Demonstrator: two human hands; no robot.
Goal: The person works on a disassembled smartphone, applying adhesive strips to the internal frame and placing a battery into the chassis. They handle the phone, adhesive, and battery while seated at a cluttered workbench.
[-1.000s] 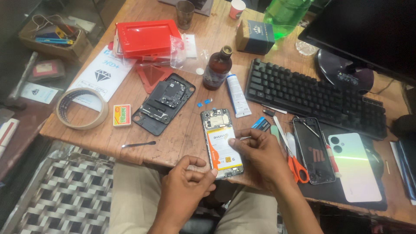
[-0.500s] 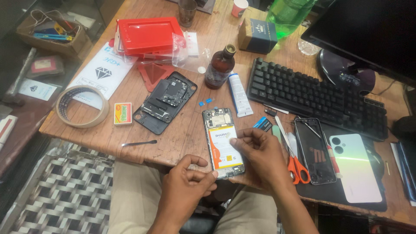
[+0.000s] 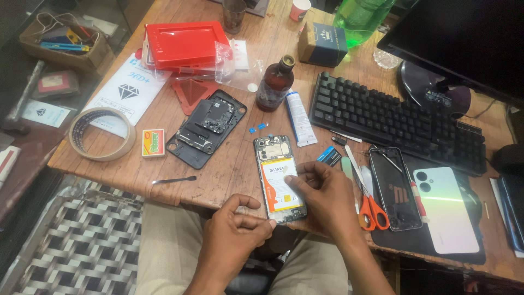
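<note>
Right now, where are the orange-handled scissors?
In the head view, the scissors lie at the table's near edge, just right of the right hand, left of the dark phone.

Your opened phone (image 3: 279, 177) lies on the bench (image 3: 229, 164) near its near edge, your right hand (image 3: 322, 199) resting on it and your left hand (image 3: 234, 232) just near-left of it; left of it lies a phone back frame (image 3: 206, 128), further left a tape roll (image 3: 102, 134); right of it lie scissors (image 3: 368, 196), then two more phones (image 3: 420, 199) on a mat; the keyboard (image 3: 396, 123) sits beyond them; a bottle (image 3: 275, 83) stands beyond your phone.
</note>
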